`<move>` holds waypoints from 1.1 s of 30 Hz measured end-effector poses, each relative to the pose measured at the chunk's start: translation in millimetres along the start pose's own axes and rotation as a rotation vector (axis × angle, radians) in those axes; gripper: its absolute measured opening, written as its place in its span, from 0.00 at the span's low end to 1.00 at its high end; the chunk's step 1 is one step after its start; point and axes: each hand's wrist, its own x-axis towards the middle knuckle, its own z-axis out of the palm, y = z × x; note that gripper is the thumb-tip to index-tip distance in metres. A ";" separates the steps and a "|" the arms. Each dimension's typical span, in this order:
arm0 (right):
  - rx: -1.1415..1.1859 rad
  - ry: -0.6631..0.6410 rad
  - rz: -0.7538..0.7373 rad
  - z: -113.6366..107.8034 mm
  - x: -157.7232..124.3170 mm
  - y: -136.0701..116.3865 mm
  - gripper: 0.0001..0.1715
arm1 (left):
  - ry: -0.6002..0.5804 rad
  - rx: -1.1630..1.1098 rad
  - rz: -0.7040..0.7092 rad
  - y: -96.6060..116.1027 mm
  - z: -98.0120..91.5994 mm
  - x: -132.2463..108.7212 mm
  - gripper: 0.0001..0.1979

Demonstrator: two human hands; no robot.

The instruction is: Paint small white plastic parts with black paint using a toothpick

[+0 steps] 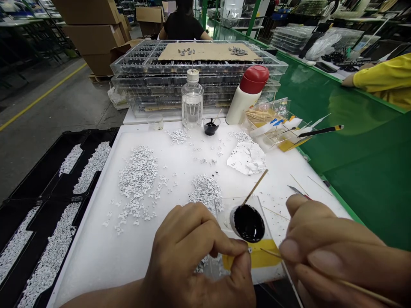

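The left hand [192, 252] is pinching a tiny white piece [249, 250] between thumb and forefinger, just beside the tip of a bamboo stick [271, 254] gripped in the closed right hand [324, 252], while a small cup of black liquid [248, 223] is sitting on a clear plastic sheet [233, 214] near both hands, above a white board [96, 261] holding heaps of white pieces [138, 179]
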 end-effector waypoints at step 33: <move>0.102 -0.052 -0.015 -1.1 -5.8 12.0 0.38 | -0.020 0.001 0.015 2.1 -1.4 0.5 0.11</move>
